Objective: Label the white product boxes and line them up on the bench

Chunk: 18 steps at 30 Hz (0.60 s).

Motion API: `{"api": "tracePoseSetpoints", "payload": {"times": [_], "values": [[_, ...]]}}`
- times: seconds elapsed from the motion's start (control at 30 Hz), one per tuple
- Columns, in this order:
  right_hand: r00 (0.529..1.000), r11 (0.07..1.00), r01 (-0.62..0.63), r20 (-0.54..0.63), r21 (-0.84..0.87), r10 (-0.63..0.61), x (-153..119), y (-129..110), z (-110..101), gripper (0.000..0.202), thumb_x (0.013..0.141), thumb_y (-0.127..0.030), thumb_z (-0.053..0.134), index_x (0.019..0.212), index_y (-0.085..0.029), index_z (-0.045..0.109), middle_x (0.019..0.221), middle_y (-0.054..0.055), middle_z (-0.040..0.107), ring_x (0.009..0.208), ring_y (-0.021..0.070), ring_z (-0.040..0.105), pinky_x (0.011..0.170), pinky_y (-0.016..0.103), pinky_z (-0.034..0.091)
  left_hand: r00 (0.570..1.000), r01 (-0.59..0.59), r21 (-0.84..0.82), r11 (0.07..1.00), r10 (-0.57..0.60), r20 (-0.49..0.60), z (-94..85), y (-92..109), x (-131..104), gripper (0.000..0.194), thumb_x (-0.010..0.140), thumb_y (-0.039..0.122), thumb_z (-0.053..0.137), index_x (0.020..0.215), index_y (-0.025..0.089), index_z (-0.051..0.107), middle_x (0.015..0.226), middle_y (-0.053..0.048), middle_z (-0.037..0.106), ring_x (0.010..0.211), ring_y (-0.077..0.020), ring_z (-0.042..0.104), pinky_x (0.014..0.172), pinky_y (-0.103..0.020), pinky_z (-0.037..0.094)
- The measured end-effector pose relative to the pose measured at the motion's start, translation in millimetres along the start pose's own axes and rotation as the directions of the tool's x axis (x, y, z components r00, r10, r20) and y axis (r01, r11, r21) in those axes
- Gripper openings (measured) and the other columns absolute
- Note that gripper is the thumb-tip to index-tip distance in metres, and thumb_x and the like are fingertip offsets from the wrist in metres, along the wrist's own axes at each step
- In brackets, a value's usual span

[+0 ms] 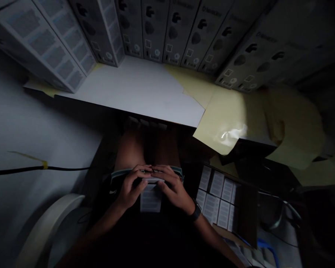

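Observation:
A small pale box [151, 199] with printed panels on its side rests in my lap, its end turned away from me. My left hand [130, 187] is curled around the far end from the left, thumb on the near edge. From the other side my right hand [175, 187], with a dark band on the wrist, grips the same end. The fingertips of both hands almost meet over the box's top flap, and they hide part of it. In the dim light I cannot tell whether that end is fully closed.
Tall printed cartons [175, 33] stand in a row along the back of the white table [134, 87]. Yellow sheets [226, 115] overhang its edge at right. An open carton [248, 214] beside my right arm holds several similar boxes. A black cable [69, 168] runs at left.

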State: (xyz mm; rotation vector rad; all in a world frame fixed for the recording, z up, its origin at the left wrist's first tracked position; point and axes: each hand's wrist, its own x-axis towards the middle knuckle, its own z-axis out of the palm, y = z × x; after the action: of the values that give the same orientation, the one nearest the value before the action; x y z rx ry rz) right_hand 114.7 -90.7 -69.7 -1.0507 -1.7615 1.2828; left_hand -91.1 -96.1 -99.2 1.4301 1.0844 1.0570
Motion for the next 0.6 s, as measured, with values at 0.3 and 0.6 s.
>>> {"api": "tracePoseSetpoints", "payload": {"times": [0.3,0.6], "values": [[0.996,0.992,-0.015,0.080,-0.124,0.025,-8,-11,-15,0.040,0.103,-0.035,0.042,0.139,-0.028,0.057,0.144,0.007,0.053,0.128,0.0213,0.051,0.109,0.042,0.040,0.994,0.051,0.017,0.999,-0.052,0.095,0.1,-7,-1,0.019,0.096,0.031,0.051,0.100,0.025,0.068,0.130,-0.004,0.065,0.131,-0.0220,0.056,0.114,-0.041,0.044],[0.993,0.958,-0.096,0.045,-0.270,0.112,-37,-7,-31,0.046,0.098,-0.048,0.049,0.140,-0.030,0.058,0.154,0.007,0.044,0.143,0.0294,0.036,0.116,0.054,0.031,0.926,-0.195,0.248,0.949,0.094,0.366,1.2,-24,8,0.035,0.086,0.036,0.067,0.121,0.035,0.066,0.148,-0.005,0.052,0.132,-0.0254,0.056,0.108,-0.038,0.054]]}}
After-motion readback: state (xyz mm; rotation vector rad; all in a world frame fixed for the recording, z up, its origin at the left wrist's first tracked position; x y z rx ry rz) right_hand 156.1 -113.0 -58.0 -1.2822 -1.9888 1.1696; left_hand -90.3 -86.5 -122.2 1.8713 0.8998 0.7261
